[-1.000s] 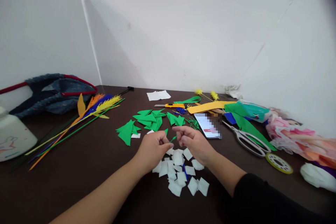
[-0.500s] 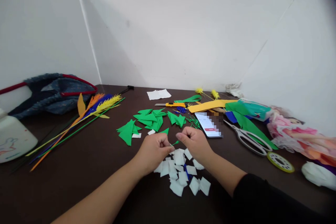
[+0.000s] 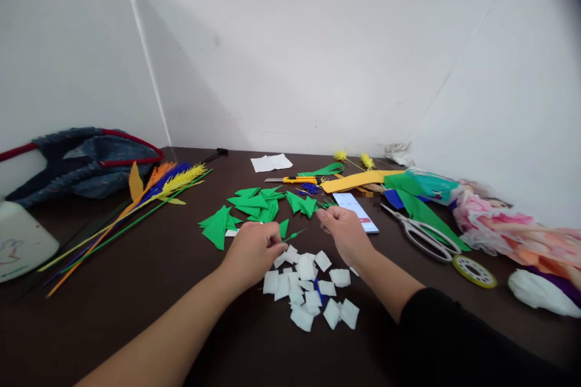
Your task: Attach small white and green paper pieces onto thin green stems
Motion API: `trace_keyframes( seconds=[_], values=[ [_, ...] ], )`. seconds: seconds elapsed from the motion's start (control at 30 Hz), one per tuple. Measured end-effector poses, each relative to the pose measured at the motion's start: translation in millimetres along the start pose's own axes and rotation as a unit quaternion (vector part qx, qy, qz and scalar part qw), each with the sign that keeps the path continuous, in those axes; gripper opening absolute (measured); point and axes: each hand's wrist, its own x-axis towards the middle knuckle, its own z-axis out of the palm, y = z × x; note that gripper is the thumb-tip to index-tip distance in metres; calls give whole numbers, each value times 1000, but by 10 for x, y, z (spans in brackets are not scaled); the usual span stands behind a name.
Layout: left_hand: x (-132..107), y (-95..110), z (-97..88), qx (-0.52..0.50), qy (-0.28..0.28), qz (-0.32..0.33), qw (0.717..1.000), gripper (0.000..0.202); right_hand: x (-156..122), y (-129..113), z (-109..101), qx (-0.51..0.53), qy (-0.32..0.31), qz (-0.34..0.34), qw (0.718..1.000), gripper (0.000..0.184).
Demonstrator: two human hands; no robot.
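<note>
My left hand [image 3: 255, 251] is closed in a pinch on a thin green stem [image 3: 295, 235] with a small thickened knot along it. The stem's free end points right, toward my right hand [image 3: 348, 234]. Thumb and fingers of that hand are pressed together, apart from the stem; whatever lies between them is too small to make out. Below both hands lie several small white paper squares [image 3: 306, 267], with a blue strip [image 3: 319, 291] partly under them. Green paper triangles [image 3: 261, 205] are piled just beyond my left hand.
A phone [image 3: 345, 201] lies behind my right hand. Farther back are a yellow utility knife [image 3: 295, 179] and a yellow strip [image 3: 358, 181]. Scissors [image 3: 426, 237], a tape roll [image 3: 474, 271] and dolls [image 3: 494, 217] are at right. Paper wheat stalks [image 3: 131, 211] and a white bottle [image 3: 25, 242] stand left.
My hands have moved apart, leaving a wider gap between them. The green stem stays in my left hand and now shows more of its length. The view has shifted slightly.
</note>
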Motion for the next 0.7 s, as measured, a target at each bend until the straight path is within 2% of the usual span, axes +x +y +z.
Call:
trace_keyframes(
  seconds=[0.1,0.17,0.23,0.3,0.37,0.43,0.6,0.7],
  values=[
    [30,-85,-49,-2,8,-33,999,22,82,29,-129,6,33,17,999,33],
    [43,-122,-60,-6,7,-55,998,22,100,40,-156,16,27,19,999,27],
    [50,-136,-52,-10,0,-67,998,20,78,44,-122,43,-18,21,999,24],
    [54,-131,-33,-11,-9,-57,998,20,25,44,-43,67,-90,21,993,29],
    [58,-115,-9,-7,-13,-37,999,20,-37,46,45,56,-149,12,987,32],
    [61,-99,19,1,-13,-25,1000,21,-86,47,113,23,-174,5,985,30],
    [68,-87,95,4,-17,-7,1000,19,-130,43,171,-38,-159,7,987,9],
    [80,-95,94,6,-18,-14,1000,21,-79,65,126,-84,-142,-6,986,10]
  ],
)
